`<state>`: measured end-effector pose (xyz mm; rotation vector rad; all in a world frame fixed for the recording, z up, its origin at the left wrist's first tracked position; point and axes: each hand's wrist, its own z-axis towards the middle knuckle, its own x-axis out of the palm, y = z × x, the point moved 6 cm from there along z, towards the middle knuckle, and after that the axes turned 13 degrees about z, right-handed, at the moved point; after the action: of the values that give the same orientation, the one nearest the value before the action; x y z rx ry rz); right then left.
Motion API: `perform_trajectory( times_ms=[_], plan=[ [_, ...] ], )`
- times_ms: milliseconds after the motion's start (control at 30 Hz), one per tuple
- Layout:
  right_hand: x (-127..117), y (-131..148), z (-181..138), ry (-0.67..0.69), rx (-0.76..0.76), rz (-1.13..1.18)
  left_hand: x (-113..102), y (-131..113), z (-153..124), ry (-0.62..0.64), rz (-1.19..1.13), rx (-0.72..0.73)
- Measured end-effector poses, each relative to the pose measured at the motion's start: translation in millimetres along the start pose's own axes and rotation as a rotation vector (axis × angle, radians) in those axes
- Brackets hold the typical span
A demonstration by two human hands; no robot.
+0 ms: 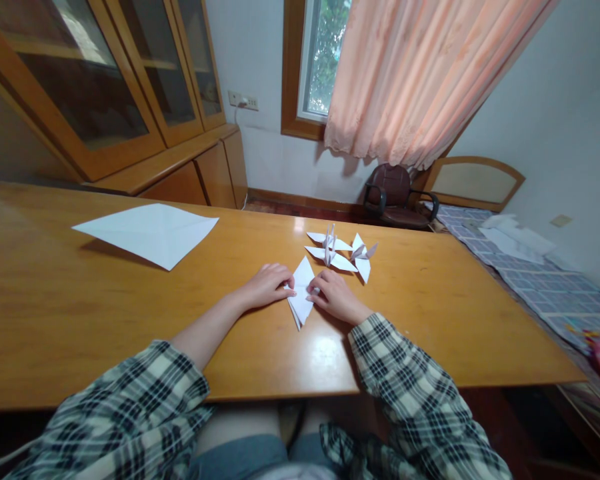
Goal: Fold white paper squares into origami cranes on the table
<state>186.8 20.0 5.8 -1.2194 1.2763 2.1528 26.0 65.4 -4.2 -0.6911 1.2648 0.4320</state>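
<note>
A folded white paper [303, 307], shaped like a narrow diamond, lies on the table between my hands. Its lower end shows separate layers spreading slightly apart. My left hand [269, 285] grips the paper's left edge, thumb on top and fingers curled. On the opposite edge, my right hand [334, 295] has its fingers bent and pinched at the paper. Just beyond my right hand sit several folded paper cranes [330, 253], and one crane [363, 257] stands a little apart at the right.
A larger white paper sheet [155, 233] lies at the left of the wooden table [105, 333]. Behind the table are a glass-door cabinet [150, 73], a brown chair [393, 193] and a pink curtain [410, 73]. A bed [540, 287] stands along the right.
</note>
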Motion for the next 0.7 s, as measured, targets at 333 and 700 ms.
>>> perform_trajectory(
  times_ms=[333, 700],
  plan=[
    [-0.9, 3.9, -1.5, 0.056, 0.029, -0.006, -3.9, -15.7, -5.8, -0.01, 0.132, -0.064],
    [-4.7, 2.9, -5.2, 0.082, 0.027, 0.045, -7.1, -31.1, -14.9, -0.011, 0.203, -0.043]
  ],
)
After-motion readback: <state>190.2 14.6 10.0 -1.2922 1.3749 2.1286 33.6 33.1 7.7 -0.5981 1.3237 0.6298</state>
